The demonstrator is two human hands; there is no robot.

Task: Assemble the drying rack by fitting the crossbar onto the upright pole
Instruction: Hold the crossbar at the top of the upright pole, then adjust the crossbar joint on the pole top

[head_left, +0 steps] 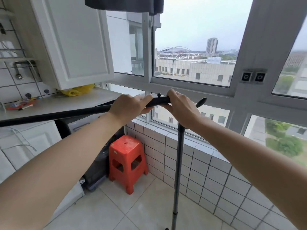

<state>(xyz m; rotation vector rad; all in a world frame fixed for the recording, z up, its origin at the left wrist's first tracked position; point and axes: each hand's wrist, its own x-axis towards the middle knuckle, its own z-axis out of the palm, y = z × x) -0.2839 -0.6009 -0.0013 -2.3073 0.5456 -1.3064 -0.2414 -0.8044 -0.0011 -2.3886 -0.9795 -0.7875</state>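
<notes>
A long black crossbar (54, 115) runs from the left edge of the view to the middle, roughly level. My left hand (129, 107) grips it just left of a small knob (159, 94) on its top. My right hand (180, 107) wraps the same bar to the right of the knob, directly over the top of the grey upright pole (178, 163). The pole stands on the tiled floor below my right wrist. A black oval tip (201, 102) sticks out to the right past my right hand. The joint between bar and pole is hidden by my hand.
A red plastic stool (127, 161) stands on the floor left of the pole, by a tiled low wall (207, 176) under the windows. A white counter (66, 103) with a yellow bag (78, 91) is at left, with a white cabinet (73, 44) above it. Dark cloth (124, 4) hangs overhead.
</notes>
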